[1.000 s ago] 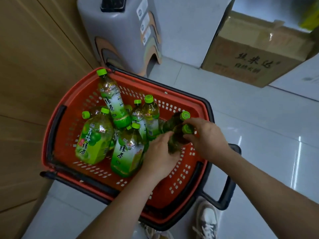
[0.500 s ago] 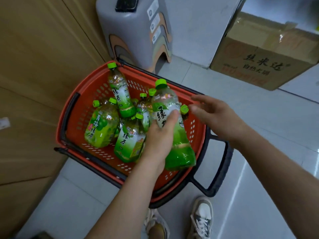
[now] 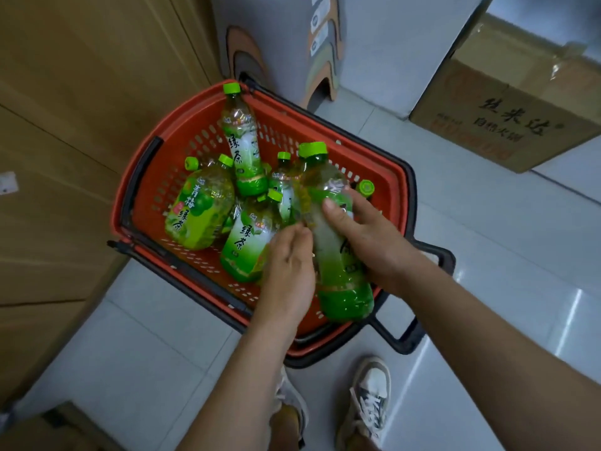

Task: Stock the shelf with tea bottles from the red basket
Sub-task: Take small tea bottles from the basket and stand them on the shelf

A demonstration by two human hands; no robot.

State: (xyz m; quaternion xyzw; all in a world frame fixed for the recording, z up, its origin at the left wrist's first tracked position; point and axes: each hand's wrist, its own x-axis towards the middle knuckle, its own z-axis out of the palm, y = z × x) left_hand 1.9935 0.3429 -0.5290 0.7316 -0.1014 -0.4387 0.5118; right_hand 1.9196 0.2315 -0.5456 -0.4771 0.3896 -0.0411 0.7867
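The red basket [image 3: 146, 177] stands on the tiled floor and holds several green-capped tea bottles. One of them [image 3: 242, 148] leans upright at the back. A wide one [image 3: 198, 213] and another [image 3: 247, 245] lie in the front left. Another bottle [image 3: 328, 242] is lifted above the basket's right side, cap up. My right hand [image 3: 370, 245] grips its middle, with the thumb across the label. My left hand [image 3: 286, 265] lies against the bottle's left side, its fingers nearly straight and blurred. One more cap [image 3: 366, 187] shows behind my right hand.
The basket's black pull handle [image 3: 419, 333] sticks out at the front right, near my shoes [image 3: 370, 395]. A wooden panel [image 3: 65, 125] runs along the left. A grey unit [image 3: 276, 34] and a cardboard box [image 3: 507, 105] stand behind the basket. No shelf is in view.
My left hand lifted the bottle out of the basket. My right hand, free half a second ago, now grips it. The left hand's hold has loosened.
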